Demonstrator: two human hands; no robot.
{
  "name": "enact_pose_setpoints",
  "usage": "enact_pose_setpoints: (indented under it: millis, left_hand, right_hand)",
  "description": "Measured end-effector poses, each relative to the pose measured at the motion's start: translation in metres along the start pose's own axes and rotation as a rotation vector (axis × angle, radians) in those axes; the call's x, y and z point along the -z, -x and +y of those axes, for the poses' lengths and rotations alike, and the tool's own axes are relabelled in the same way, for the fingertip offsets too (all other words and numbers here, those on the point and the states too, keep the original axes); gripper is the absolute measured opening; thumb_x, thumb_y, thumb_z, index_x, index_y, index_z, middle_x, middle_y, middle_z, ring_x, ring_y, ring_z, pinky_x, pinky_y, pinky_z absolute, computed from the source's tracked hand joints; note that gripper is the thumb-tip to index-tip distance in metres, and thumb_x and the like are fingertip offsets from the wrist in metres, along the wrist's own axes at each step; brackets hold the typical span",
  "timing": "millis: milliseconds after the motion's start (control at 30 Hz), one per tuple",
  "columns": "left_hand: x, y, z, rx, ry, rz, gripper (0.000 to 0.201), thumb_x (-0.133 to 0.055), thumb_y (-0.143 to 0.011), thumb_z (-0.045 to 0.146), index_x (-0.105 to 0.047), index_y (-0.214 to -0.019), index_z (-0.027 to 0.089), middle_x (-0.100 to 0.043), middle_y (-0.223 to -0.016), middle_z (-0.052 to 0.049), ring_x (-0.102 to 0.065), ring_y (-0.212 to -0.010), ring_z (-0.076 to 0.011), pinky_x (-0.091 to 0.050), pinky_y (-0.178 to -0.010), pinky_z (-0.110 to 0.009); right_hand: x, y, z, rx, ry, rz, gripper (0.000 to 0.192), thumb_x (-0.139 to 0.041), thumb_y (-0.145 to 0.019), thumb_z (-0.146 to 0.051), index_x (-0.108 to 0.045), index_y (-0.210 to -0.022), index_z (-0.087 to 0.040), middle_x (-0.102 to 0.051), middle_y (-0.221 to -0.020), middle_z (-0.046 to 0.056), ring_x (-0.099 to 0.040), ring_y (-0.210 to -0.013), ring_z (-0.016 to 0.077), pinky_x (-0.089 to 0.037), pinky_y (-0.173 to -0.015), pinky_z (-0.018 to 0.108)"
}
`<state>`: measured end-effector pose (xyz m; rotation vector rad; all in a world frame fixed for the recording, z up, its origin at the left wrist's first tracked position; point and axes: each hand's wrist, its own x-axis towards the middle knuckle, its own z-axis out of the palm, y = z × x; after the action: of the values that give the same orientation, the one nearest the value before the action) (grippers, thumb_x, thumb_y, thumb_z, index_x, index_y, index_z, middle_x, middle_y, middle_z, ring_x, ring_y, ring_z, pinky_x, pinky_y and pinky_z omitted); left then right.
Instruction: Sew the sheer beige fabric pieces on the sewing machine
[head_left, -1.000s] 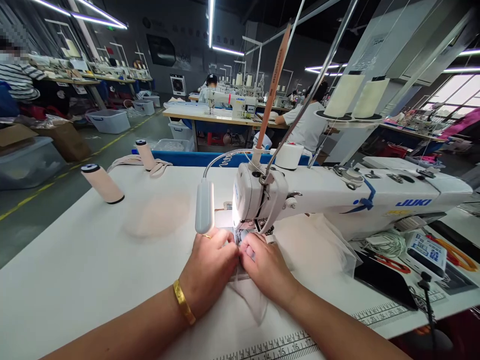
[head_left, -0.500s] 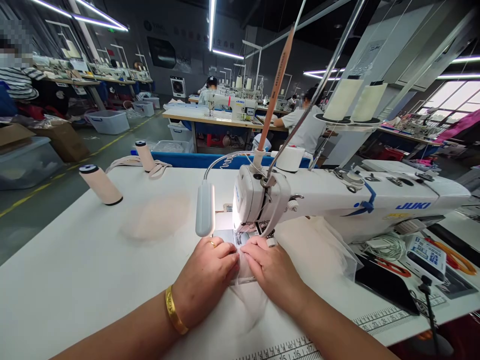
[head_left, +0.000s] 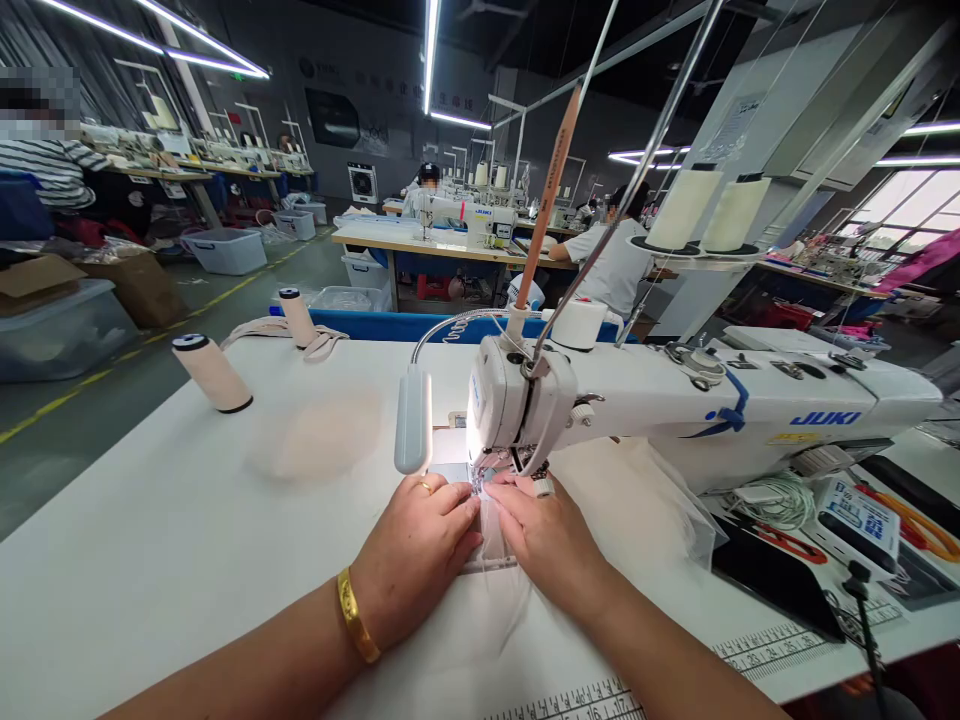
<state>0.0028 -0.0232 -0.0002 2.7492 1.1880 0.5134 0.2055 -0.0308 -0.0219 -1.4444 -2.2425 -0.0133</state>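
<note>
Mid-seam: sheer fabric [head_left: 491, 545] under sewing machine [head_left: 525, 410] needle, most trailing in front unsewn. Left hand [head_left: 416, 550], right hand [head_left: 551, 540] flat, grip pressing fabric, nothing clasped.

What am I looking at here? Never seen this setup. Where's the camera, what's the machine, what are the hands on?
The camera sits on the person's head, looking forward and down. The white machine is an industrial sewing machine on a white table. The left hand and right hand press flat on a thin sheer fabric piece in front of the needle area, fingertips nearly meeting. A small lamp lights that spot. Two thread cones stand at the left. Other people work at tables behind.
</note>
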Motion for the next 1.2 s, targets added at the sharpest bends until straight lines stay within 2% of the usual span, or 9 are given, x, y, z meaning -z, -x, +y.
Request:
enact_pose_setpoints:
  millis: [133, 300, 400, 467, 600, 733, 833, 933, 1200]
  left_hand:
    - [0.015, 0.003, 0.003, 0.035, 0.048, -0.092, 0.013, -0.070, -0.092, 0.027, -0.072, -0.104, 0.021, -0.073, -0.118, -0.009, -0.064, -0.106, -0.0325, -0.050, -0.091, -0.051]
    - [0.036, 0.013, 0.006, -0.022, 0.112, -0.242, 0.068, -0.094, -0.060, 0.062, -0.072, -0.110, 0.021, -0.065, -0.135, -0.014, -0.057, -0.125, -0.0422, -0.048, -0.100, -0.058]
    - [0.040, 0.014, 0.008, -0.014, 0.095, -0.271, 0.048, -0.097, -0.063, 0.045, -0.072, -0.098, 0.022, -0.066, -0.131, -0.011, -0.057, -0.125, -0.0395, -0.047, -0.103, -0.056]
    - [0.039, 0.014, 0.009, -0.008, 0.103, -0.252, 0.021, -0.087, -0.073, 0.020, -0.068, -0.083, 0.021, -0.068, -0.122, -0.007, -0.060, -0.118, -0.0332, -0.047, -0.101, -0.051]
    - [0.028, 0.016, 0.008, -0.093, 0.131, -0.132, 0.023, -0.058, -0.073, -0.004, -0.060, -0.075, 0.019, -0.070, -0.107, -0.003, -0.063, -0.098, -0.0231, -0.049, -0.095, -0.042]
    - [0.009, 0.016, 0.002, -0.184, 0.132, 0.013, 0.030, -0.046, -0.075, -0.007, -0.058, -0.079, 0.020, -0.069, -0.092, -0.002, -0.060, -0.082, -0.0187, -0.048, -0.082, -0.035]
    - [-0.002, 0.012, -0.003, -0.169, 0.151, 0.088, 0.026, -0.041, -0.087, -0.001, -0.053, -0.079, 0.021, -0.064, -0.084, -0.002, -0.056, -0.074, -0.0183, -0.046, -0.071, -0.031]
    - [-0.004, 0.005, -0.006, -0.053, 0.237, 0.077, 0.022, -0.039, -0.086, 0.004, -0.048, -0.077, 0.022, -0.059, -0.077, -0.002, -0.053, -0.069, -0.0184, -0.043, -0.064, -0.029]
    - [0.005, -0.016, -0.010, 0.131, 0.401, -0.081, 0.017, -0.050, -0.074, 0.010, -0.061, -0.081, 0.020, -0.065, -0.083, -0.003, -0.061, -0.078, -0.0206, -0.046, -0.070, -0.029]
  right_hand:
    - [0.011, 0.007, -0.001, 0.004, 0.023, -0.056, 0.036, -0.049, -0.101, -0.014, -0.064, -0.133, -0.020, -0.072, -0.113, 0.014, -0.065, -0.104, 0.0313, -0.056, -0.082, 0.043]
    - [0.030, 0.035, 0.019, 0.072, 0.013, -0.080, 0.050, -0.059, -0.100, -0.021, -0.050, -0.149, -0.027, -0.070, -0.125, 0.011, -0.065, -0.111, 0.0295, -0.056, -0.091, 0.045]
    - [0.040, 0.047, 0.042, 0.084, 0.100, -0.108, 0.054, -0.055, -0.097, -0.012, -0.051, -0.149, -0.025, -0.070, -0.127, 0.013, -0.066, -0.114, 0.0299, -0.055, -0.094, 0.048]
    - [0.048, 0.049, 0.050, 0.076, 0.183, -0.074, 0.056, -0.051, -0.093, -0.004, -0.055, -0.145, -0.023, -0.070, -0.129, 0.015, -0.065, -0.117, 0.0316, -0.054, -0.096, 0.051]
    - [0.068, 0.036, 0.029, 0.198, 0.152, -0.020, 0.049, -0.050, -0.093, -0.003, -0.062, -0.136, -0.023, -0.068, -0.133, 0.016, -0.062, -0.122, 0.0324, -0.051, -0.101, 0.053]
    - [0.071, 0.013, -0.003, 0.360, -0.130, -0.268, 0.039, -0.075, -0.091, -0.030, -0.062, -0.128, -0.026, -0.068, -0.130, 0.010, -0.060, -0.123, 0.0296, -0.051, -0.102, 0.044]
    - [0.055, 0.002, -0.006, 0.322, -0.147, -0.345, 0.007, -0.067, -0.095, -0.020, -0.064, -0.100, -0.024, -0.071, -0.107, 0.005, -0.064, -0.102, 0.0245, -0.051, -0.088, 0.037]
    - [0.037, 0.001, 0.005, 0.273, -0.233, -0.284, 0.018, -0.050, -0.097, -0.010, -0.059, -0.089, -0.023, -0.069, -0.089, 0.003, -0.061, -0.086, 0.0210, -0.047, -0.079, 0.033]
    - [0.024, 0.004, 0.005, -0.016, -0.504, 0.021, 0.022, -0.046, -0.101, -0.020, -0.068, -0.100, -0.023, -0.071, -0.096, 0.004, -0.065, -0.091, 0.0214, -0.050, -0.082, 0.033]
